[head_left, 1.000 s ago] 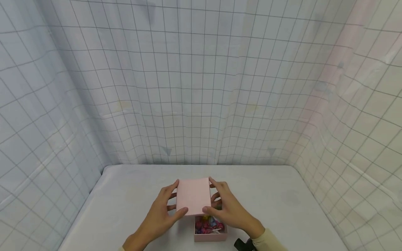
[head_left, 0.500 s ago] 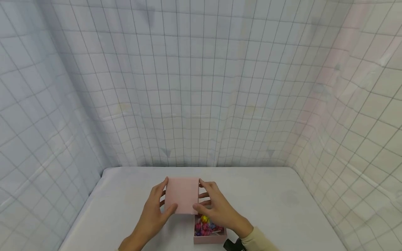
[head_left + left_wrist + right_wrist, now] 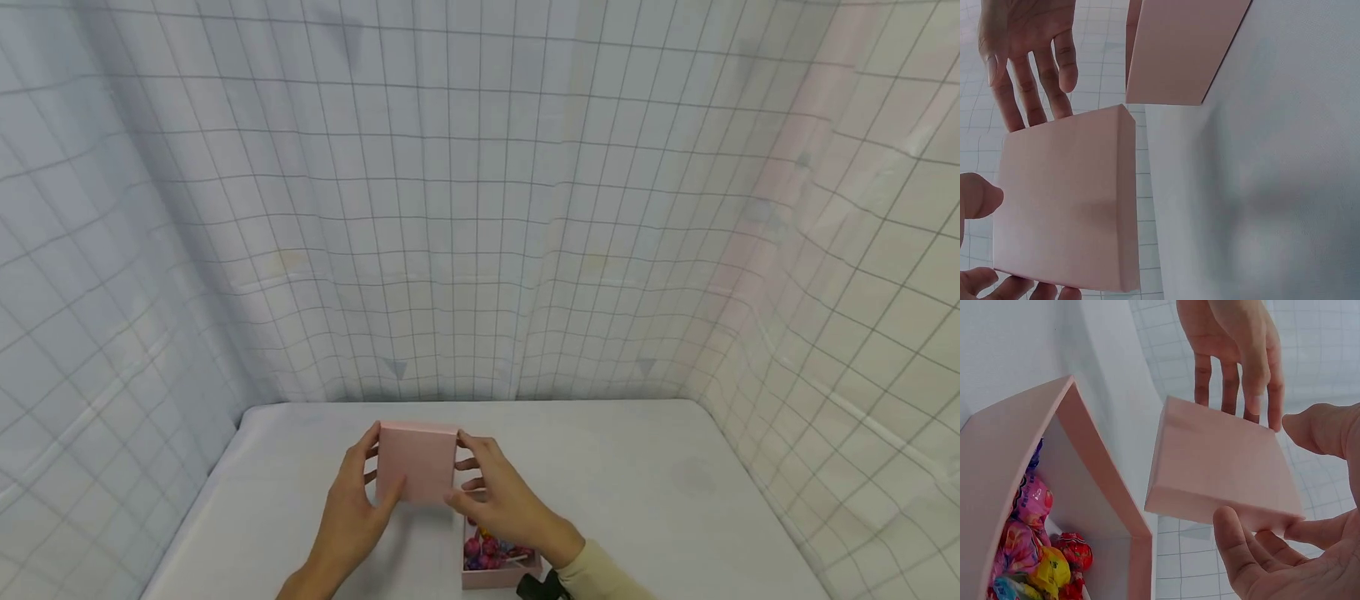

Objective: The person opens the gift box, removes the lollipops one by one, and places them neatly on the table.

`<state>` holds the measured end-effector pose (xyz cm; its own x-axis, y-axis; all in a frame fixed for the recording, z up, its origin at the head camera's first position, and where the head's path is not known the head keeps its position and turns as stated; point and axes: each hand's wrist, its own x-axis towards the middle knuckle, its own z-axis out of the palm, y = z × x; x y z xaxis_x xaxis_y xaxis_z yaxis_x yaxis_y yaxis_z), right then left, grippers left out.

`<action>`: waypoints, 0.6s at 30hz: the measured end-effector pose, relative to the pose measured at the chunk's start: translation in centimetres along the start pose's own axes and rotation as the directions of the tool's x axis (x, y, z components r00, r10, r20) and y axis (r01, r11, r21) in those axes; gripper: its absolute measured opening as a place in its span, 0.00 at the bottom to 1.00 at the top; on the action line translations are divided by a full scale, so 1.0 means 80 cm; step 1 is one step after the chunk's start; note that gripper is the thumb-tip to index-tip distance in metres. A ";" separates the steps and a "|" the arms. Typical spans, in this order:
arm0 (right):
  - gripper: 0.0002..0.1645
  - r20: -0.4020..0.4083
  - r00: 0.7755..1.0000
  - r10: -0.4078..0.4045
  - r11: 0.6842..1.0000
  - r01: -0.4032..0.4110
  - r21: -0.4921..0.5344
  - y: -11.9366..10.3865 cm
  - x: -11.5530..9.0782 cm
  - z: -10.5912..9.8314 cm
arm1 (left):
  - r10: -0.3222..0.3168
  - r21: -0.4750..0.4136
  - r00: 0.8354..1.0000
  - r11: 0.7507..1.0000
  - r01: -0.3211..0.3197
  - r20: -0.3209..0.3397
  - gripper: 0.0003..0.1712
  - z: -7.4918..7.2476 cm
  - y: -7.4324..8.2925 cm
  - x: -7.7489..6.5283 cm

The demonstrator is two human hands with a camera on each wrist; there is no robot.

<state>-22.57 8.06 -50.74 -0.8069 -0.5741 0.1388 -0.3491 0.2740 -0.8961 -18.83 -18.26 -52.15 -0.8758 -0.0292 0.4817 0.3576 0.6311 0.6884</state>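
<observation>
Lid (image 3: 416, 462), pink and tilted, is held above the worktop (image 3: 637, 483), its opposite edges gripped by left hand (image 3: 348, 517) and right hand (image 3: 506, 500). Open box (image 3: 501, 578) of wrapped sweets (image 3: 489, 548) is seen below the right hand. Lid could be dropped if fingertip pressure is lost, or box knocked if the right hand is lowered.

The pink box (image 3: 501, 578) is partly concealed by the right hand (image 3: 501, 498). Beside its wrist, a black object (image 3: 538, 587) is cropped.
</observation>
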 end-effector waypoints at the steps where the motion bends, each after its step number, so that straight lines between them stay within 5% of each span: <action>1: 0.54 0.006 1.000 0.001 1.000 -0.001 0.004 0.000 0.001 0.002 | 0.000 -0.005 1.000 1.000 0.000 -0.009 0.53 0.000 -0.001 0.000; 6: 0.55 0.037 0.999 -0.010 1.000 0.011 -0.017 0.005 0.008 0.013 | -0.033 -0.014 0.999 0.999 0.033 -0.030 0.48 0.001 -0.006 0.000; 18: 0.54 0.073 0.997 -0.032 0.997 0.037 -0.067 0.012 0.025 0.032 | -0.229 -0.030 0.973 0.973 0.229 0.002 0.41 0.000 -0.026 0.000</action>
<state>-23.28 5.19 -52.39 -0.7585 -0.6372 0.1365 -0.4099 0.3037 -0.8601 -19.54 -19.60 -53.59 -0.9351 -0.1712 0.3102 0.1574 0.5838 0.7965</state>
